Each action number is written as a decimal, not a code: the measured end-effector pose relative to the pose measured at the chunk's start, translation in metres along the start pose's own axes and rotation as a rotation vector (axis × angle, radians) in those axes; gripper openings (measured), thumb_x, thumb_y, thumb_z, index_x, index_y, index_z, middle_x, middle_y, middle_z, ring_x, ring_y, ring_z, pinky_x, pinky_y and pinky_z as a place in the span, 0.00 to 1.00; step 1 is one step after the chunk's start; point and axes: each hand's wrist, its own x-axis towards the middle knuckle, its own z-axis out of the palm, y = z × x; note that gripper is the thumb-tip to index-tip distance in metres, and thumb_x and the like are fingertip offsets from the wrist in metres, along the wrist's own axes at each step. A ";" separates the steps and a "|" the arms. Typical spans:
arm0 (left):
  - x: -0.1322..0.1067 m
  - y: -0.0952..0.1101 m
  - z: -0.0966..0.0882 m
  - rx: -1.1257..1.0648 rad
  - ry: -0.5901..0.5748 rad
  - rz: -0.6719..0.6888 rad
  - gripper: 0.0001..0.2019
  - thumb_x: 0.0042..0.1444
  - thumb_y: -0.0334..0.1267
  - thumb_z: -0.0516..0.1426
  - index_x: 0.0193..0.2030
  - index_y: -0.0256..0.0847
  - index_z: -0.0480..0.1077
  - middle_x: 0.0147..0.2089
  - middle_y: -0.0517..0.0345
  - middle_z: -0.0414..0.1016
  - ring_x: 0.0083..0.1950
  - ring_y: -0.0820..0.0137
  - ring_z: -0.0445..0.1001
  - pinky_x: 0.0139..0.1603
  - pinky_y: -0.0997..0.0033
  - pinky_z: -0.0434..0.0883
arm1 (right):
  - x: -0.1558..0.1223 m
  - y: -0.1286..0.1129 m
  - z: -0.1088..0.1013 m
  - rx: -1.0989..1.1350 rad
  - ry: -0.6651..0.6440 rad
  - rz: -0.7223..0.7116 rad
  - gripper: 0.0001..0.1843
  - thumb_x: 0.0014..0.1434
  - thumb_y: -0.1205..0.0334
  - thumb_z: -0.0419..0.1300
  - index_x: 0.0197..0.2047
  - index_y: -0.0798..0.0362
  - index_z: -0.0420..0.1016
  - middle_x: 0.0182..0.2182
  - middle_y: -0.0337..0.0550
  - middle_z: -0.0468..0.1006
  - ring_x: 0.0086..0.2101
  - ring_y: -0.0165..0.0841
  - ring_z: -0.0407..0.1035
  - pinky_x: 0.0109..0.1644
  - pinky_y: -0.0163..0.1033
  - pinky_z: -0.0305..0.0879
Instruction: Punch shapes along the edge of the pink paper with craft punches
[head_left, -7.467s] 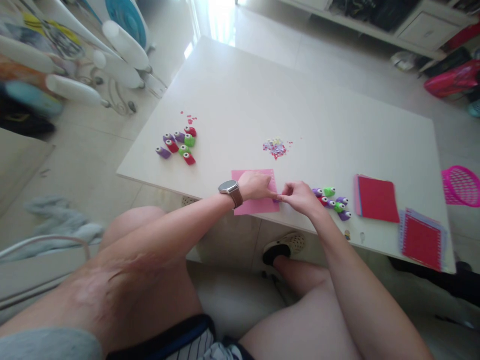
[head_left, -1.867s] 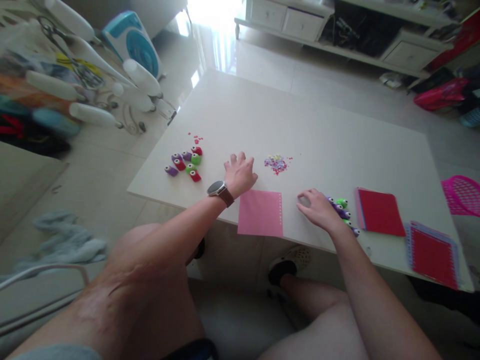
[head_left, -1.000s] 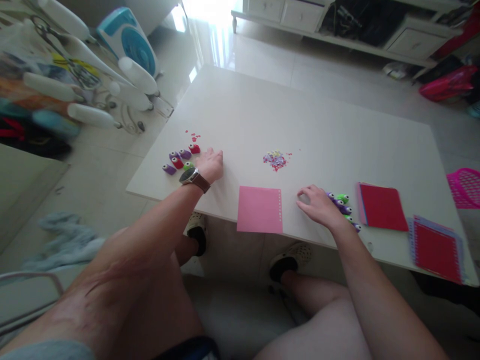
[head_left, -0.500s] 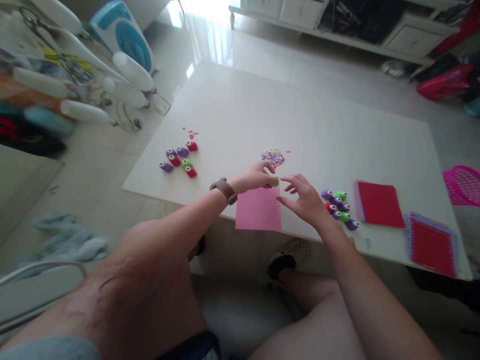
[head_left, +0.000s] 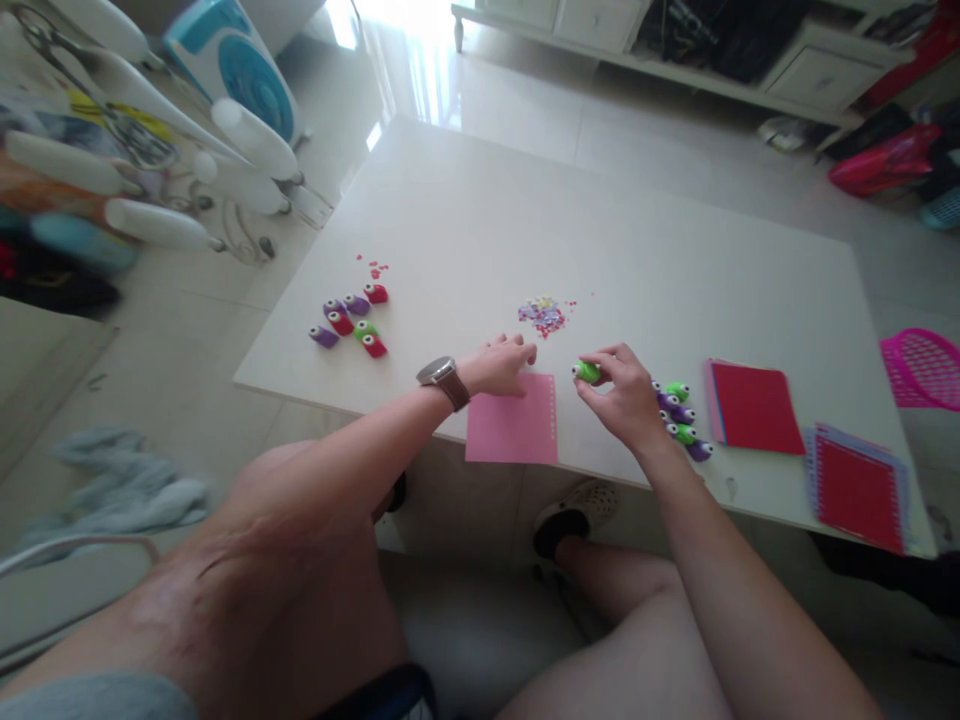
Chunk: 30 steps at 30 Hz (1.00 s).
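Observation:
A pink paper sheet (head_left: 511, 432) lies at the near edge of the white table (head_left: 600, 230), with a row of punched holes along its right side. My left hand (head_left: 499, 363), a watch on its wrist, rests with fingers spread on the sheet's upper left corner. To the right of the sheet my right hand (head_left: 626, 400) pinches a small green paper punch (head_left: 586, 372) just above the table. A cluster of purple, green and red punches (head_left: 681, 420) sits just right of that hand.
Another group of punches (head_left: 349, 320) lies at the table's left, with red scraps behind it. A confetti pile (head_left: 541, 313) sits mid-table. Red paper stacks (head_left: 754, 405) (head_left: 855, 488) lie at the right. A pink basket (head_left: 926, 368) and a fan (head_left: 225, 60) stand on the floor.
My left hand fetched a green punch from the left group and passed it to my right hand. The left hand then settled on the pink sheet.

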 end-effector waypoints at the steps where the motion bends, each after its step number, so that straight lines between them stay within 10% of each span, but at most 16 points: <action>1: -0.001 -0.003 0.003 0.130 0.027 -0.001 0.24 0.50 0.37 0.63 0.55 0.42 0.69 0.59 0.44 0.71 0.59 0.53 0.70 0.56 0.54 0.70 | 0.000 0.002 0.000 -0.011 -0.005 0.010 0.12 0.62 0.60 0.62 0.48 0.51 0.79 0.43 0.47 0.74 0.36 0.35 0.73 0.42 0.42 0.75; 10: -0.005 -0.010 0.005 0.304 -0.008 -0.055 0.31 0.46 0.39 0.69 0.57 0.41 0.68 0.53 0.46 0.78 0.59 0.52 0.71 0.60 0.54 0.63 | -0.001 0.000 0.002 -0.074 -0.132 0.017 0.09 0.61 0.64 0.61 0.45 0.51 0.77 0.39 0.45 0.81 0.36 0.37 0.75 0.46 0.43 0.71; 17: 0.000 -0.021 -0.002 0.266 0.034 -0.029 0.08 0.55 0.35 0.59 0.41 0.42 0.76 0.54 0.46 0.77 0.57 0.55 0.72 0.52 0.58 0.66 | -0.002 0.006 0.003 -0.022 -0.151 -0.006 0.05 0.60 0.63 0.63 0.41 0.51 0.78 0.37 0.43 0.76 0.34 0.35 0.74 0.43 0.41 0.71; 30: 0.000 -0.025 -0.015 0.131 0.136 0.010 0.18 0.62 0.32 0.50 0.56 0.45 0.72 0.51 0.51 0.81 0.50 0.62 0.77 0.52 0.64 0.69 | -0.004 0.009 0.005 0.014 -0.234 -0.045 0.07 0.58 0.66 0.61 0.41 0.51 0.78 0.39 0.44 0.82 0.39 0.38 0.76 0.46 0.44 0.72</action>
